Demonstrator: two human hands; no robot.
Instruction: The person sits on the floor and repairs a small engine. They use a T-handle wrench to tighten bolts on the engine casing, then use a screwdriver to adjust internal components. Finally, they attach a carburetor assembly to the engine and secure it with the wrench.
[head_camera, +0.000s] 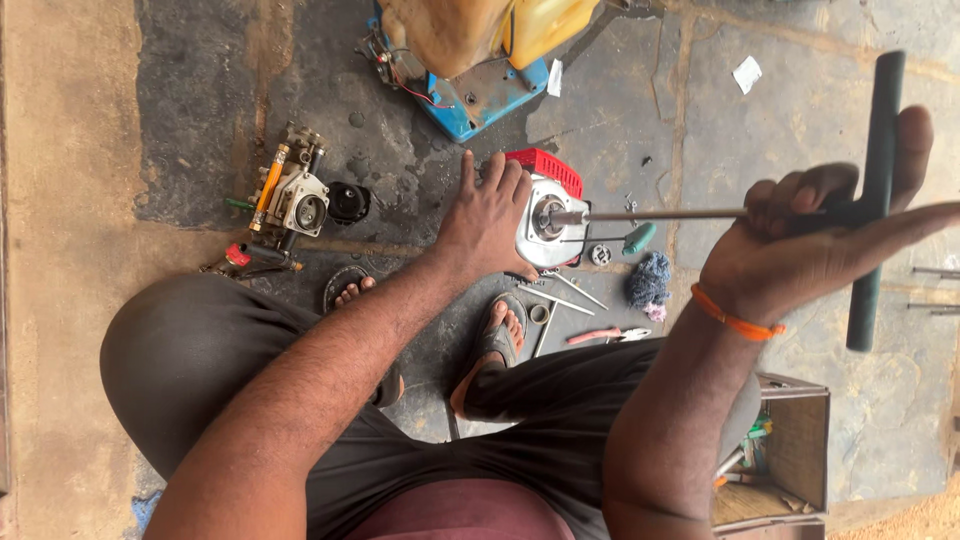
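Head view. Left hand (487, 215) lies open, fingers spread, pressed flat on the small engine (545, 215) standing on the stone floor (800, 130) between the feet. Right hand (800, 250) is closed around the T-handle wrench (872, 200); its long shaft reaches to the engine's centre hub, tip seated there.

Progress, as judged: engine already stripped of parts; a pump body (290, 195) lies well apart to the left. Hub fastener looks still in place.

Packages and labels: a small white paper scrap (746, 73) on the floor, top right; an open wooden box (790, 450) with tools, lower right; a blue-and-yellow machine base (480, 95) at top. No readable signs.
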